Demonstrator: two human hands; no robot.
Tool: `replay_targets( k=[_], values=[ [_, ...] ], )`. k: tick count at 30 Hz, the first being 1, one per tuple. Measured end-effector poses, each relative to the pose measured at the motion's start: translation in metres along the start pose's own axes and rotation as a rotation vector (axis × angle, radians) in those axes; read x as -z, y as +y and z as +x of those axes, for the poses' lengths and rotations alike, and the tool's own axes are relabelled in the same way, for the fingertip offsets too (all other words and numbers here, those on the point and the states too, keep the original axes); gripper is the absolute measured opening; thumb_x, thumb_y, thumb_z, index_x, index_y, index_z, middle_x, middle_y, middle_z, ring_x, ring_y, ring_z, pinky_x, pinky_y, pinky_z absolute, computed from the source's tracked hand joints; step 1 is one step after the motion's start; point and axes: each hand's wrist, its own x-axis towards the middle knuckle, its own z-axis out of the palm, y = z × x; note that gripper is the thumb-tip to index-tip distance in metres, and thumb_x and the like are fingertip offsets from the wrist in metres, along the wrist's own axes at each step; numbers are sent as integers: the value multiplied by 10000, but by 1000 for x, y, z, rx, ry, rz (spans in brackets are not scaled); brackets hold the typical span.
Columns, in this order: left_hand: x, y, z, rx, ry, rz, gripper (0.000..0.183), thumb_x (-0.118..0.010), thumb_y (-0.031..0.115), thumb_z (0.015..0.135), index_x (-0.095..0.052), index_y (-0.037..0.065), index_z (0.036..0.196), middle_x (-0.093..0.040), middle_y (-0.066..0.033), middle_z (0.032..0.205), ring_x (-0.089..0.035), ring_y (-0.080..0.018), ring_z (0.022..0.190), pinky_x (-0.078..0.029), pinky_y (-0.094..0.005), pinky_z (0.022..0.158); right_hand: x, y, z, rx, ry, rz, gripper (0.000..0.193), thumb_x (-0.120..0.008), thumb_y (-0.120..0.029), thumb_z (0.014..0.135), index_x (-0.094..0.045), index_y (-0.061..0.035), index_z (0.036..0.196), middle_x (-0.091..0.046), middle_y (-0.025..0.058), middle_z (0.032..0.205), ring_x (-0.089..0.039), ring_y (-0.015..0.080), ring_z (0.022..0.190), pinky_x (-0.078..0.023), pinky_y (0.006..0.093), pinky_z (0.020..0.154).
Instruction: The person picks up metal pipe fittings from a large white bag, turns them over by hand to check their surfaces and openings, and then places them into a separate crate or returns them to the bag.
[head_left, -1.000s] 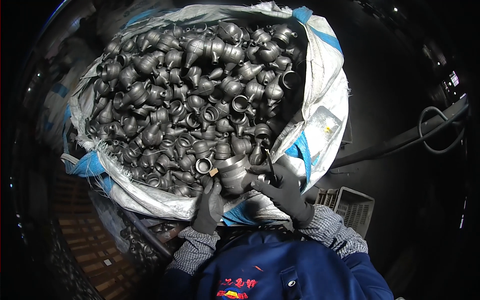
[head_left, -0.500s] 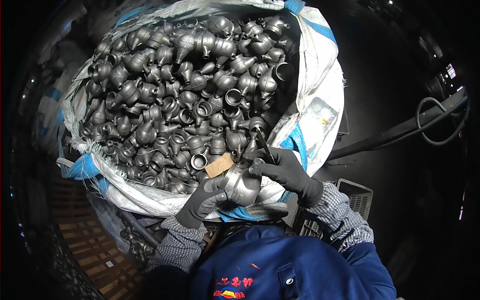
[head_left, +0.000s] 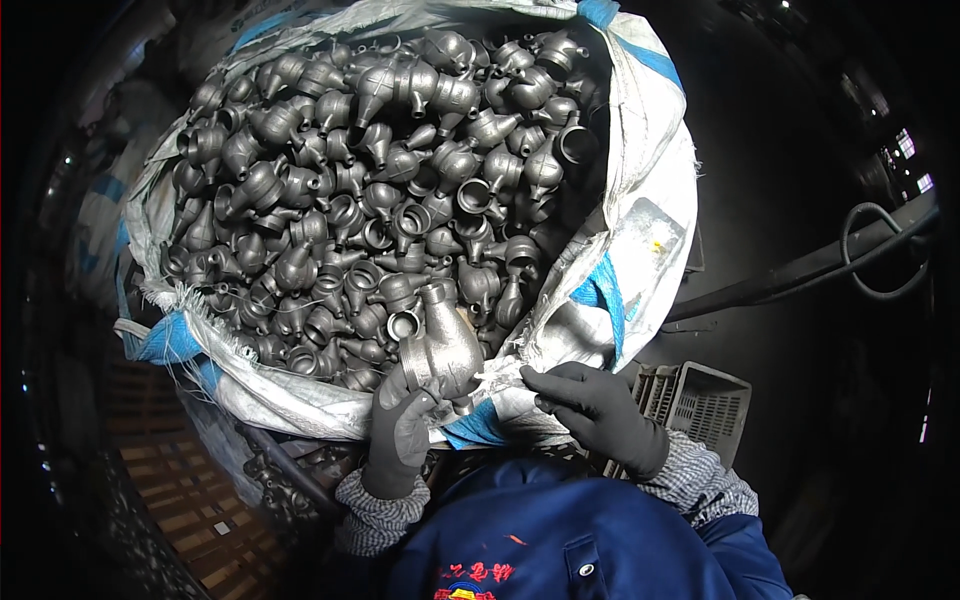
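My left hand [head_left: 402, 425], in a dark grey glove, grips a grey metal casting [head_left: 450, 350] with a rounded body and a narrow neck. The casting is held with its neck up, over the near rim of a big white woven sack [head_left: 325, 408]. To its right, my right hand [head_left: 590, 405], gloved alike, has its fingers pressed together, tips at the sack's frayed edge. Whether they pinch that edge or a thin tool cannot be made out. Behind the casting, a tan block [head_left: 465, 314] is mostly hidden. Many similar castings [head_left: 300, 190] fill the sack.
A grey plastic crate [head_left: 708, 410] stands right of the sack. A dark pole [head_left: 780, 280] with a looped cable [head_left: 850, 240] reaches in from the right. At lower left is a brown slatted crate [head_left: 190, 490], with loose castings [head_left: 275, 480] beside it.
The casting has been turned neck-up and shifted left in my left hand. My right hand has drawn down and right, off the casting; the dark rod it held no longer shows.
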Motion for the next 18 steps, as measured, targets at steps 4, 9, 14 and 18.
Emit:
replay_targets(
  k=[4, 9, 14, 18],
  values=[
    [-11, 8, -3, -40, -49, 22, 281, -536, 98, 894, -584, -77, 1109, -695, -205, 934, -692, -247, 828, -555, -358, 776, 0, -4, 2, 61, 19, -209, 478, -669, -67, 790, -610, -163, 1254, -653, 105, 975, -642, 276, 838, -516, 347, 706],
    [-13, 7, -4, -17, -51, 41, 278, -529, 89, 892, -586, -85, 1101, -692, -192, 913, -678, -232, 790, -546, -352, 768, 3, -8, 4, 117, 14, -322, 533, -659, -74, 759, -583, -165, 1278, -637, 93, 958, -630, 272, 825, -507, 363, 675],
    [-22, 12, -8, 13, -22, 36, 268, -523, 87, 895, -590, -82, 1092, -688, -193, 917, -676, -228, 794, -546, -348, 762, 1, -5, 6, 158, -6, -379, 544, -655, -93, 762, -561, -157, 1294, -606, 82, 896, -615, 266, 783, -488, 376, 642],
    [-24, 11, -7, 2, -33, 23, 254, -535, 92, 902, -587, -60, 1098, -692, -175, 929, -661, -198, 773, -523, -308, 723, 0, -4, 5, 158, -29, -417, 550, -653, -111, 766, -547, -159, 1304, -592, 83, 880, -613, 265, 770, -481, 380, 633]
  ],
)
